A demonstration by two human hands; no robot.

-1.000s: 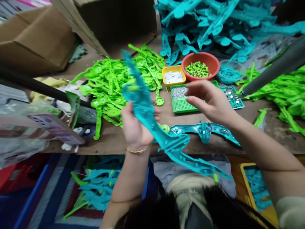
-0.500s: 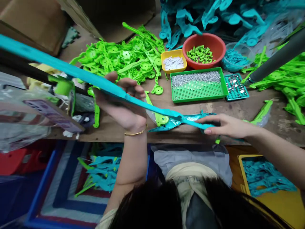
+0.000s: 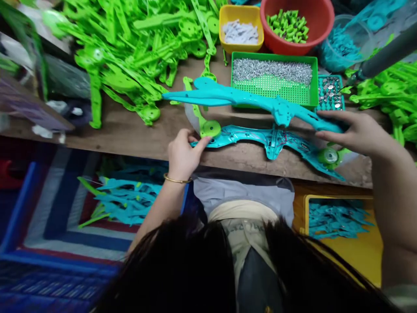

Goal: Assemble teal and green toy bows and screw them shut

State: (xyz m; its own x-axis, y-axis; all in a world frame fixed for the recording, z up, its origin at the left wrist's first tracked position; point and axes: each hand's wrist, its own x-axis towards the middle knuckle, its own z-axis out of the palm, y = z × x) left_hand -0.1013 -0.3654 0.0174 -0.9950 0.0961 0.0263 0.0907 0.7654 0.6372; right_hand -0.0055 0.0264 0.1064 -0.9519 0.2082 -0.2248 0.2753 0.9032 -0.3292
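Note:
My right hand (image 3: pixel 356 132) grips the right end of a long teal plastic bow-shaped shell (image 3: pixel 228 98) and holds it level above the table. Beneath it a second teal shell (image 3: pixel 260 141) with wires inside lies on the wooden table near the front edge. My left hand (image 3: pixel 184 152) pinches the left end of that lying shell, beside a green round piece (image 3: pixel 210 128). Another green round piece (image 3: pixel 327 155) sits at the right end of the lying shell, under my right hand.
A heap of green plastic parts (image 3: pixel 130 52) fills the left of the table. Behind stand a yellow tub (image 3: pixel 241 28), a red bowl (image 3: pixel 296 26), a green screw tray (image 3: pixel 273 78) and a small teal tray (image 3: pixel 329 89). Bins of teal parts (image 3: pixel 339 217) sit below.
The teal shell went from my left hand, held up at the left, to my right hand, level over the table. My left hand dropped to the lying shell's left end.

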